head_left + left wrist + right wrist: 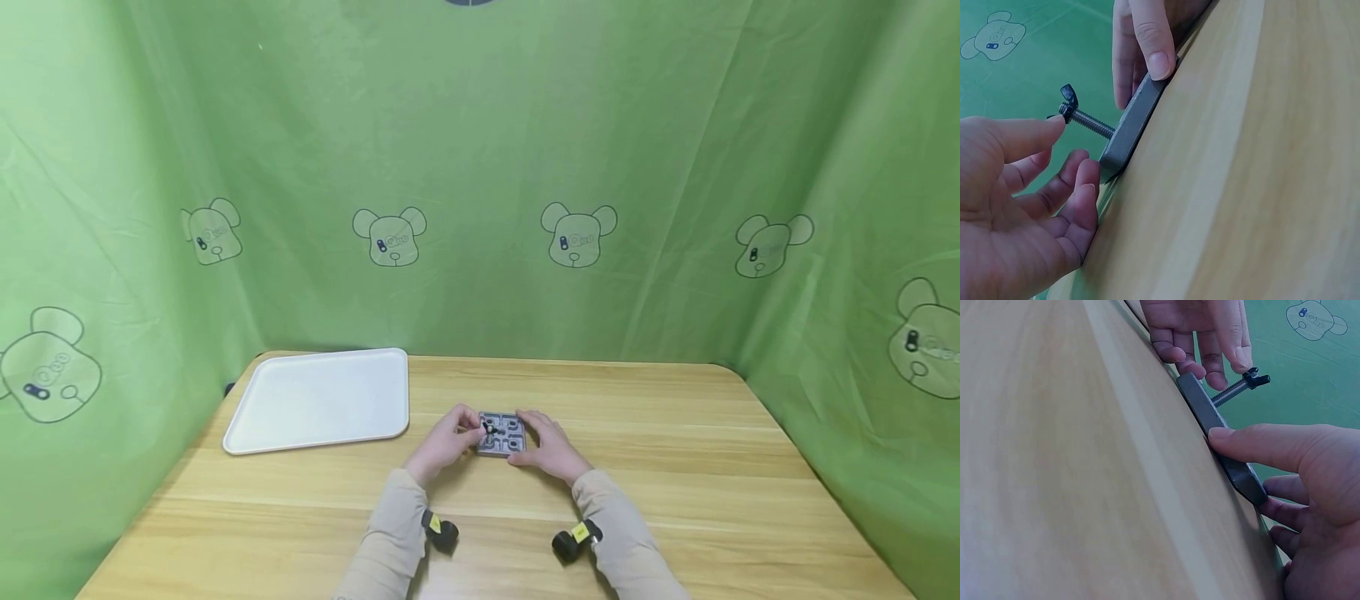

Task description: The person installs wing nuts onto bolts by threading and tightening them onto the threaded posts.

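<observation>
A square grey metal block (513,435) with recessed shapes on its top face lies flat on the table between both hands. From it a threaded bolt (1093,124) sticks up, with a black wing nut (1069,95) at its upper end. My left hand (444,443) has its thumb tip against the wing nut and appears to pinch it; the index fingertip is partly hidden. The other left fingers curl loosely beside the block's near corner. My right hand (552,451) grips the block's right side, its thumb (1229,439) on the near edge and fingers around the far side.
A white tray (322,398) lies at the table's back left, left of the hands. The wooden table (660,417) extends to both sides. Green curtain (480,300) walls stand behind and beside it. Each wrist wears a black camera on a strap.
</observation>
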Demonstrator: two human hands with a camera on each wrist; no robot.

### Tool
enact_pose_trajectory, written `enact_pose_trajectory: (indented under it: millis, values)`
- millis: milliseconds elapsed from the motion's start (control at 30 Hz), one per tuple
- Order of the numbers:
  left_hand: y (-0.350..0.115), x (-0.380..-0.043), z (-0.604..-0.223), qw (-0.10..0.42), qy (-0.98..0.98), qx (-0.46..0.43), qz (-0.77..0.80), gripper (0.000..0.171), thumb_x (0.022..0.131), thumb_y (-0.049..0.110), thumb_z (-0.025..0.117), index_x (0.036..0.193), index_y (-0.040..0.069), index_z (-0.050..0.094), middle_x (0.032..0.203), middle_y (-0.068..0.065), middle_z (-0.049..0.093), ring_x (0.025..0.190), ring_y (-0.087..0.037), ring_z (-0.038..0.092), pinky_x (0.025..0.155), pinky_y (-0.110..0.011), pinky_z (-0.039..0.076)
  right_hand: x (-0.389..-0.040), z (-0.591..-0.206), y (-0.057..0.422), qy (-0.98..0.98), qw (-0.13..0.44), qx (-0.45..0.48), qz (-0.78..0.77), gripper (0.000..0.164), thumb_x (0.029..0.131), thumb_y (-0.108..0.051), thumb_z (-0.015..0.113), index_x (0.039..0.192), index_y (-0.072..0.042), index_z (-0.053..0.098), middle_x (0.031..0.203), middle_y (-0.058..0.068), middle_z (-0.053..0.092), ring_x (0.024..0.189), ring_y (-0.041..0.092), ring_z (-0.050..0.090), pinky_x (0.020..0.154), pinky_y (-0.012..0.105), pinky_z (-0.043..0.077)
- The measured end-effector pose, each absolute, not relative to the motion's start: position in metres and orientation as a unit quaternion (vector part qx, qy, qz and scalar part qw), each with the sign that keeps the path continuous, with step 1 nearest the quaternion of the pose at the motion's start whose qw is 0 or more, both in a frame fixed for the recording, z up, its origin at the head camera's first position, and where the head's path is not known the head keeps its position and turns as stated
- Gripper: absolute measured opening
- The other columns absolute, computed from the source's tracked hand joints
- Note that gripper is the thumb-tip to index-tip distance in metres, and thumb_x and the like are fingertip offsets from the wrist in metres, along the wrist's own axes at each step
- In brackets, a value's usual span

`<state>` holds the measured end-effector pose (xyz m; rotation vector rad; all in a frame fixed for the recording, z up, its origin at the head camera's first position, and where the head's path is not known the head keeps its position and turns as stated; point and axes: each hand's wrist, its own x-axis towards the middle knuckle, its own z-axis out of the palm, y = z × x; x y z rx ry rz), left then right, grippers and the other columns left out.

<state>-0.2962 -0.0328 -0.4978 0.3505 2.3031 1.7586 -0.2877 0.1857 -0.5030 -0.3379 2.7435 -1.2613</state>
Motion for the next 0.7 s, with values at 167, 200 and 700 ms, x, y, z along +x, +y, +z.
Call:
enact_pose_trajectory:
  millis: [167,200,700]
  values:
    - [-0.0337,-0.2974,-0.4999,0.109,0.785,0.134,0.594,0.015,0.089,0.011,0.065,0.100,0.005,0.056,0.102,-0.010,0.061,0.081,-0.017,0.054,0.064,-0.026,0.047,-0.2876,-0.5034,0.1863,0.902,0.052,-0.111,-0.415,0.092,0.071,-0.024,0.084,0.148,-0.004,0.037,0.155,0.025,0.029,0.142,0.048,0.025,0.115,0.065,0.018]
    - [-0.0338,-0.2973,-0.4997,0.109,0.787,0.136,0.592,0.016,0.089,0.011,0.065,0.100,0.005,0.057,0.103,-0.010,0.061,0.082,-0.016,0.054,0.065,-0.026,0.047,-0.2877,-0.5036,0.1864,0.902,0.052,-0.111,-0.415,0.091,0.071,-0.024,0.084,0.148,-0.005,0.037,0.155,0.025,0.029,0.142,0.048,0.024,0.115,0.065,0.018]
    - [-0.0306,-0.2964,-0.4974,0.097,0.804,0.152,0.567,0.021,0.087,0.014,0.070,0.105,0.007,0.062,0.098,-0.008,0.063,0.088,-0.017,0.055,0.073,-0.028,0.046,-0.2893,-0.5042,0.1870,0.903,0.049,-0.121,-0.410,0.090,0.073,-0.024,0.082,0.147,-0.002,0.037,0.154,0.025,0.031,0.144,0.045,0.024,0.119,0.060,0.008]
